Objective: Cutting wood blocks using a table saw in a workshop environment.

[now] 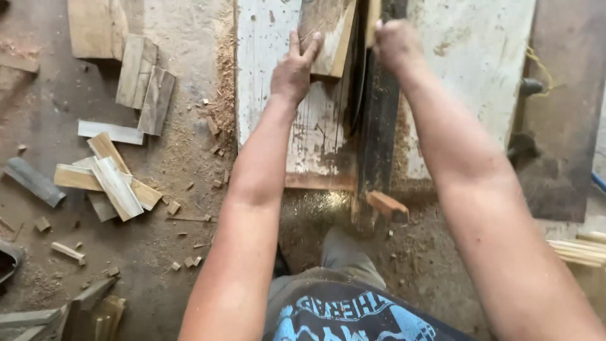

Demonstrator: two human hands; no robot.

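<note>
A worn white saw table (271, 95) fills the upper middle of the head view, with a dark slot and blade guard (372, 120) running down it. My left hand (293, 66) lies flat, fingers spread, on a wooden board (325, 35) resting on the table left of the slot. My right hand (394, 44) is closed over the narrow strip of that wood (372, 16) at the slot's right side. Both forearms reach forward over the table's near edge.
Offcut boards (117, 183) and small chips lie on the sawdust-covered floor at left, with more planks (145, 82) further back. A small wood block (388, 205) sits below the table edge. Thin sticks (581, 249) lie at right. A dark panel (568, 107) stands far right.
</note>
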